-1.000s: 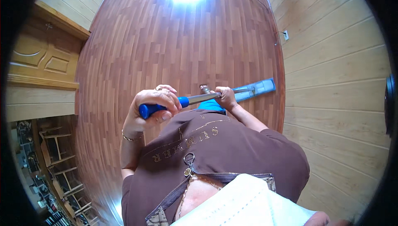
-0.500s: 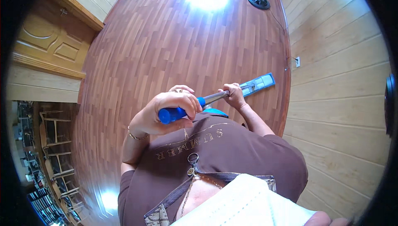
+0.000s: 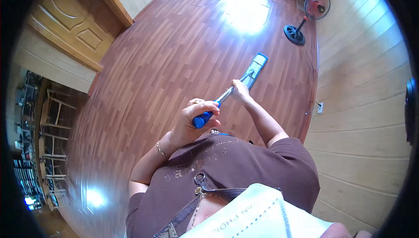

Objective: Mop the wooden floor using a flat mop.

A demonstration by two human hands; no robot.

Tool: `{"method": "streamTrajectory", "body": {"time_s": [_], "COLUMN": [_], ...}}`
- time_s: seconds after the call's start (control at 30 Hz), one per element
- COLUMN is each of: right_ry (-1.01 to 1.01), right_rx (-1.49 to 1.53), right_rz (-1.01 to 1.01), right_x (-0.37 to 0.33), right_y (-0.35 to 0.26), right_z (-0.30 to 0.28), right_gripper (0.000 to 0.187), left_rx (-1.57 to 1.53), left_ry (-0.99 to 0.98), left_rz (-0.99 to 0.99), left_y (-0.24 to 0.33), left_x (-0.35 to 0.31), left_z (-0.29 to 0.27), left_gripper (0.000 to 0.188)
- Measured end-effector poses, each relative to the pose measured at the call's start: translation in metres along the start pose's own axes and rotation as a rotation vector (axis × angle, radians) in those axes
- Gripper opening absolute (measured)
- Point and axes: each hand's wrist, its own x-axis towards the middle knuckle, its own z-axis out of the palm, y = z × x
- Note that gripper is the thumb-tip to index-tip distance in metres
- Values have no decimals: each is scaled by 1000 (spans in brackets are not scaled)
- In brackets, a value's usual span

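A flat mop with a blue, oblong head [image 3: 254, 71] lies out ahead of me on the wood-look floor. Its metal pole [image 3: 225, 95] slants back toward my chest and ends in a blue grip [image 3: 203, 119]. My left hand [image 3: 198, 115] is wrapped round that grip, close in front of my shirt. Farther down the pole, near the mop head, my right hand [image 3: 239, 90] is closed round the shaft with the arm stretched forward. A ring and a bracelet show on the left hand and wrist.
A standing fan [image 3: 295, 34] with a round black base is by the right wall, its cord trailing along the floor edge. A wall socket [image 3: 320, 107] sits low on that wall. At left are a wooden door [image 3: 74, 20] and wooden chairs [image 3: 56, 126] beside a cluttered counter.
The mop head has swung forward and leftward, now pointing more away from me. My right arm has reached farther ahead, and my left hand has shifted right. More of the fan shows.
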Motion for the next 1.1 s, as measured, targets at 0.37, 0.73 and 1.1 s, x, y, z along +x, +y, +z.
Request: {"method": "streamTrajectory", "body": {"time_s": [0.37,0.73,1.1], "right_ry": [-332,-852,-1251], "right_rx": [317,226,230], "right_rz": [-639,-1061,-1451], "right_x": [28,-107,-193], "right_y": [-116,-258,-297], "right_z": [21,27,35], "right_gripper": [12,19,14], "left_rx": [512,835,1115], "left_ry": [284,706,892], "left_rz": [100,154,-149], "left_y": [88,186,223], "left_x": [-14,-75,-76], "left_z": [-6,46,98], "left_gripper": [29,29,33]}}
